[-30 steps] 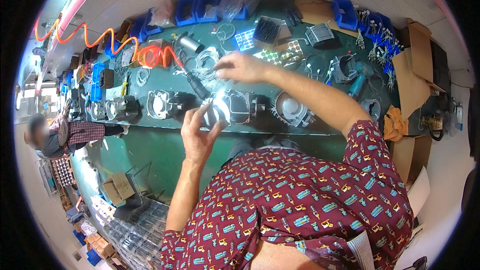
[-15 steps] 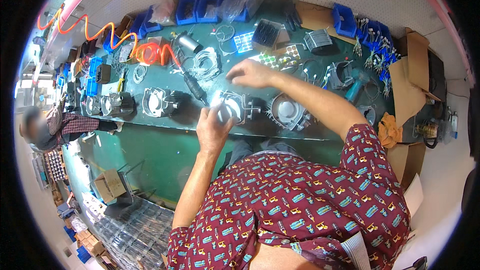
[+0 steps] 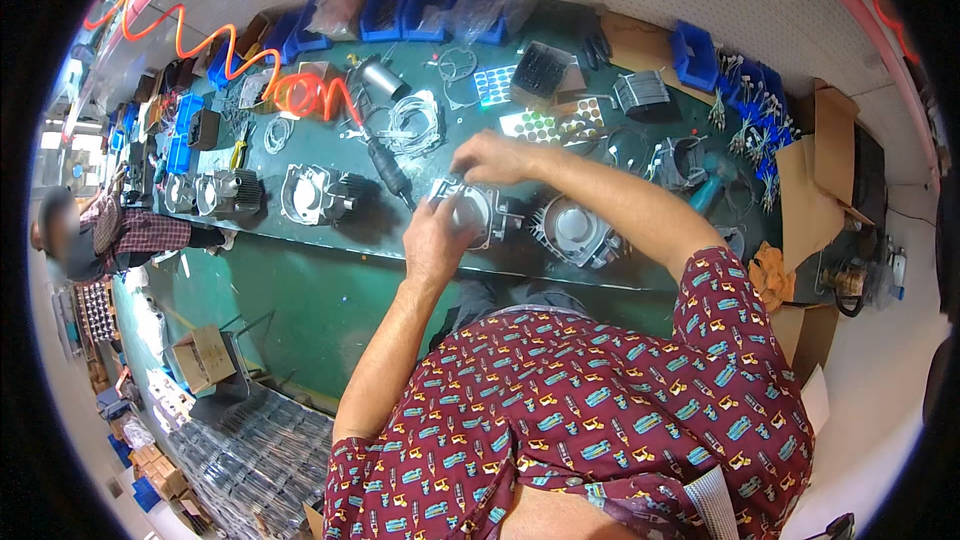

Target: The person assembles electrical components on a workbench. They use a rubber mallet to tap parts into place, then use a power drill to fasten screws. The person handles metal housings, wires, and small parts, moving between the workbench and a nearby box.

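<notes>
A silver cast-metal housing (image 3: 486, 212) with a round opening sits near the front edge of the green workbench (image 3: 390, 246). My left hand (image 3: 437, 237) is closed on its left side, the fingers over the rim. Just above the housing's far edge is my right hand (image 3: 490, 157), its fingers curled down and pressed together; whatever they hold is hidden. A dark pneumatic screwdriver (image 3: 388, 169) on an orange coiled hose lies to the left of both hands. Right of the housing rests another one with a round cover (image 3: 575, 227).
More finned housings (image 3: 318, 196) line the bench at left. Cable coils (image 3: 411, 126), sticker sheets (image 3: 545, 126) and a black-filled box (image 3: 540, 72) lie behind my hands. Blue bins (image 3: 425, 12) stand along the back. A teal power tool (image 3: 708, 187) lies at right. Another person (image 3: 110, 230) is far left.
My right hand has come down closer to the housing, and its fingers have curled in. The left hand has shifted slightly to the right along the housing. The whole view has tilted a little.
</notes>
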Tool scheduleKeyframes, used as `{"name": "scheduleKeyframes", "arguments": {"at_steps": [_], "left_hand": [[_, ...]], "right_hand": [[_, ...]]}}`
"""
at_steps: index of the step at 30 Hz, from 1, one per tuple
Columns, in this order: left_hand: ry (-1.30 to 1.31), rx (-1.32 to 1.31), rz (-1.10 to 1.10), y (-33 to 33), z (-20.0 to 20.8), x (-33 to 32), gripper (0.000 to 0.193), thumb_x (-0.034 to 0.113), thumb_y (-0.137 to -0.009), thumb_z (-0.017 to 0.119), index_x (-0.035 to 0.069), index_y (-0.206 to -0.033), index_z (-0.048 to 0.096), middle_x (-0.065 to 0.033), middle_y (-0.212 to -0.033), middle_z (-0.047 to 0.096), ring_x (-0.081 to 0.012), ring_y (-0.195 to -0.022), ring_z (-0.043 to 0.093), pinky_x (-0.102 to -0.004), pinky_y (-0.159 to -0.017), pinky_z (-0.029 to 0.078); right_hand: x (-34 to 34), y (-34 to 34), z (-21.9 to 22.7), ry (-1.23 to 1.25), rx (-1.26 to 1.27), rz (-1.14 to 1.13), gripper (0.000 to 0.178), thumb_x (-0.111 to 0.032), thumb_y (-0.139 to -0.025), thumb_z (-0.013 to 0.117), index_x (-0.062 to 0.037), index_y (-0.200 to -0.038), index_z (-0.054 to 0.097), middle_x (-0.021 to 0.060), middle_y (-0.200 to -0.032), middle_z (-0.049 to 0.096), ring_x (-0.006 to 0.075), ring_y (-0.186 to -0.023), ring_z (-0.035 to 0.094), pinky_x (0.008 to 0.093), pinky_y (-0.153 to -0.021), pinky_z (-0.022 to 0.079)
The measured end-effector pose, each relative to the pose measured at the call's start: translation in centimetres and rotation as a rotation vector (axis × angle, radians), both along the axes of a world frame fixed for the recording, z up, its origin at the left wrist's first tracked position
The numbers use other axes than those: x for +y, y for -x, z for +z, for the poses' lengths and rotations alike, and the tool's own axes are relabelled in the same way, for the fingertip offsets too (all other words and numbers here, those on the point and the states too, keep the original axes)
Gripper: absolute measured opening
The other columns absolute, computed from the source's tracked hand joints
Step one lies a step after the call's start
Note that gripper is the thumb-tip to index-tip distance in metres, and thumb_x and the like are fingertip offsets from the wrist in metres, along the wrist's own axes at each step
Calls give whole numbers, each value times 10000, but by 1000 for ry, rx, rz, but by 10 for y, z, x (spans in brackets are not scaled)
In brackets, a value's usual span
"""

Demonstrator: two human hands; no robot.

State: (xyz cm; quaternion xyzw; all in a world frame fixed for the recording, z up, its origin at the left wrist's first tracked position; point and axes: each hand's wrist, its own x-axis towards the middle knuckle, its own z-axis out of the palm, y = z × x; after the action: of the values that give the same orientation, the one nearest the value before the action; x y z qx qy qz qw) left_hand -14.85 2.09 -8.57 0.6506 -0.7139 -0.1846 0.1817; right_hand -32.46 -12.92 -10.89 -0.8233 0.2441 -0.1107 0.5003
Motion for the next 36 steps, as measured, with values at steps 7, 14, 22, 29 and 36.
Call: {"name": "scheduleKeyframes", "arguments": {"at_steps": [7,14,22,29,36], "left_hand": [[-39,24,-15,-2,-6,-1,532,238,-742,846,128,-1233,674,-134,-980,608,-324,-836,661,-426,-737,542],[-80,-14,-27,2,3,-4,536,224,-748,843,125,-1242,660,-149,-1025,612,-336,-891,665,-427,-774,548],[-110,0,0,5,0,-4,534,199,-742,844,129,-1239,663,-142,-1015,612,-323,-871,660,-414,-774,546],[-109,16,25,3,2,-1,520,188,-751,834,133,-1237,657,-122,-1005,601,-319,-857,651,-425,-759,540],[-82,-6,16,3,-3,-1,494,232,-780,813,131,-1238,658,-126,-1024,607,-334,-924,643,-440,-790,537]], "right_hand": [[0,1,-12,-18,-25,1,313,-63,-828,678,11,-1132,687,209,-1084,716,303,-1023,696,393,-897,544],[-2,0,-5,21,-4,55,276,-49,-822,676,18,-1090,677,204,-1042,713,300,-988,697,399,-887,545],[-4,3,3,5,0,85,270,-48,-820,671,17,-1082,667,202,-1041,714,296,-998,693,390,-893,538],[-6,2,6,-10,-8,88,316,-52,-822,672,1,-1133,656,189,-1085,712,303,-1038,681,399,-923,529],[-3,-1,-1,112,-50,79,285,-2,-766,665,28,-1049,660,221,-992,689,384,-959,672,445,-833,534]]}}
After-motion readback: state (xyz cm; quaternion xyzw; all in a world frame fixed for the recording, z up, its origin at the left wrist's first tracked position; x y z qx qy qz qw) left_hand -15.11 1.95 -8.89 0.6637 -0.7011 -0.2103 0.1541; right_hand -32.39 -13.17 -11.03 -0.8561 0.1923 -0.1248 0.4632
